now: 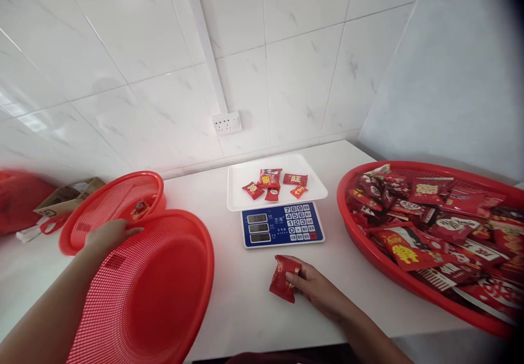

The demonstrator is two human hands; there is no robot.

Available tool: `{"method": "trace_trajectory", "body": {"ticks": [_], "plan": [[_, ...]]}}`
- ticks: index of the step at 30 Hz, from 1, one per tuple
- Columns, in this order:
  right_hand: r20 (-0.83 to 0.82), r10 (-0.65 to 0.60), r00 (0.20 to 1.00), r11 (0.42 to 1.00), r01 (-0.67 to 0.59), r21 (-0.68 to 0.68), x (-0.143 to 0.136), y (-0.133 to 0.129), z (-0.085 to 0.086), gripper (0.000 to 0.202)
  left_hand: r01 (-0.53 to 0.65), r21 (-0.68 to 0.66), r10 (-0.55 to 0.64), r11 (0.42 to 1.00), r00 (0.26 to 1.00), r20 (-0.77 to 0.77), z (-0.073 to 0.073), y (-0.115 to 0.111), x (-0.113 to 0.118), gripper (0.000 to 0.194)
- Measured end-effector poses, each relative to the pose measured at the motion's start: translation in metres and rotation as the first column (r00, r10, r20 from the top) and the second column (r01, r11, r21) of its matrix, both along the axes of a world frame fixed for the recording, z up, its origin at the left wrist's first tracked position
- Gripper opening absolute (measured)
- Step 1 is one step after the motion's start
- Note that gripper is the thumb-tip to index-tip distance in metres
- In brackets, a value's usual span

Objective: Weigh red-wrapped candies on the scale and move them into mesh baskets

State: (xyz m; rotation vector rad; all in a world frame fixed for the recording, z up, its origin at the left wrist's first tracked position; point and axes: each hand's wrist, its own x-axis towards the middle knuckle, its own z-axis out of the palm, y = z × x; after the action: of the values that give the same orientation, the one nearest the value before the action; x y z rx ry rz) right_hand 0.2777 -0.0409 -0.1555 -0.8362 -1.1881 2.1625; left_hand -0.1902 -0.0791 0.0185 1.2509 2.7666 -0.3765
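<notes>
Scale (282, 239): 志准 in white at the centre of the blue face, with finer print beneath that I cannot make out from here. Keypad (301, 223), right: digits in rows 7 8 9, 4 5 6, 1 2 3, then 0 and a decimal point; the other keys bear Chinese labels too small to read. Displays (259, 227), left: middle and bottom, 0.00; top, faint and uncertain. Basket (347, 211): one packet (409, 208) appears to carry 520 in white. Held packet (282, 281) and tray sweets (269, 177): gold characters, not legible.
</notes>
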Motion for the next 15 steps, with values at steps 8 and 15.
{"method": "trace_trajectory", "body": {"ticks": [8, 15], "plan": [[0.021, -0.008, 1.0, 1.0, 0.008, 0.017, 0.0, 0.0, -0.004, 0.054, -0.115, 0.035, 0.117, 0.993, 0.991, -0.064, -0.002, 0.023, 0.0, 0.065], [0.054, -0.012, 0.998, 1.0, 0.01, 0.029, 0.0, 0.0, -0.002, 0.057, -0.192, 0.076, 0.197, 0.978, 0.978, -0.062, -0.004, 0.061, -0.007, 0.056]]}}
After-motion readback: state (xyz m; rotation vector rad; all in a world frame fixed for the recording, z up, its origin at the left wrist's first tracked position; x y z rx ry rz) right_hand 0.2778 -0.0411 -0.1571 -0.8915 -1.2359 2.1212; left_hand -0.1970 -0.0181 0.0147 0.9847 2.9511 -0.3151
